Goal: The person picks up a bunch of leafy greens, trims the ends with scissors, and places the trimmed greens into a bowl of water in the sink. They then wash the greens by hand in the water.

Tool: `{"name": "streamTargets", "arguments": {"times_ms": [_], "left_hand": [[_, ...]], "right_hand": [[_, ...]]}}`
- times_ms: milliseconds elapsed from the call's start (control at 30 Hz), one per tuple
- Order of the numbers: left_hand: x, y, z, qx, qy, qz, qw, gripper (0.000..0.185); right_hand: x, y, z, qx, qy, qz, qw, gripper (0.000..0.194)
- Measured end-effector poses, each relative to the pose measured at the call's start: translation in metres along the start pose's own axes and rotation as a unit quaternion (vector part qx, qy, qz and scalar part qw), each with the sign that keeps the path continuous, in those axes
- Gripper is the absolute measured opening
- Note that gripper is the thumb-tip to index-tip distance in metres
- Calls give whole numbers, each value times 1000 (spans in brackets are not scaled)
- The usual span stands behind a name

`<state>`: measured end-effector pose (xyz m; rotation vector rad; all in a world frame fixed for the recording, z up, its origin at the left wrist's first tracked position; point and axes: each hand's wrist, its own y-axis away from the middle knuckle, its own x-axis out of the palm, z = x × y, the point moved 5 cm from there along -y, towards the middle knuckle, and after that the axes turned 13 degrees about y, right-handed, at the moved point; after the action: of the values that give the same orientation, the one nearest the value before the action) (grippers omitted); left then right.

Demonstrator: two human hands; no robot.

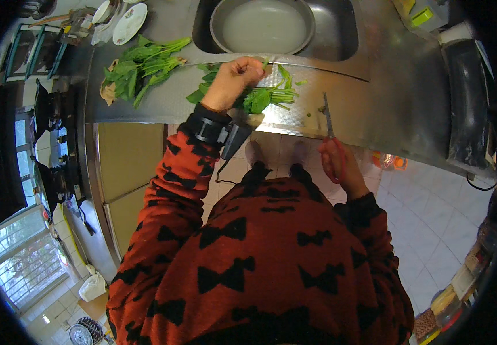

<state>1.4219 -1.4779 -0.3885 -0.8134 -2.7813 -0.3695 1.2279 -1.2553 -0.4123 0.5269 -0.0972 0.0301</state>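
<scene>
My left hand [236, 79] is above the counter near the sink's front edge, its fingers pinched on a small piece of green stem [266, 63]. Under and beside it lies a bunch of leafy greens [259, 100], with cut stems pointing right. Loose green pieces [284, 76] rest just behind those stems. My right hand [334, 160] grips red-handled scissors [329, 118] at the counter's front edge, blades pointing away from me. Small dark green scraps [321, 109] lie by the blades. A larger bunch of leafy greens [145, 64] sits on the left, partly over something brown.
Behind my left hand, a large round metal basin [217, 32] of cloudy water stands in the sink [339, 47]. White dishes [130, 23] are at the back left, near a gas stove [54, 181]. A long black object [466, 103] lies at the counter's right end.
</scene>
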Motion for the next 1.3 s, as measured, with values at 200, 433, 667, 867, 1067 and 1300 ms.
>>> {"name": "streamTargets", "arguments": {"times_ms": [200,433,667,867,1067,1300], "left_hand": [[-12,12,-21,-43,-23,1,999,20],[28,19,-5,162,-429,36,888,28],[0,9,3,-31,-288,-7,957,19],[-17,18,-39,-48,13,-26,998,18],[-28,37,-61,-52,254,-13,966,25],[-42,45,-62,-3,423,6,906,38]], "right_hand": [[0,1,2,14,3,-4,1000,29],[3,0,3,15,6,-1,1000,26],[1,5,0,-2,5,-22,1000,24],[0,9,4,9,11,-23,1000,29],[5,6,10,-28,48,-7,998,35],[10,4,7,-35,38,-6,999,31]]}}
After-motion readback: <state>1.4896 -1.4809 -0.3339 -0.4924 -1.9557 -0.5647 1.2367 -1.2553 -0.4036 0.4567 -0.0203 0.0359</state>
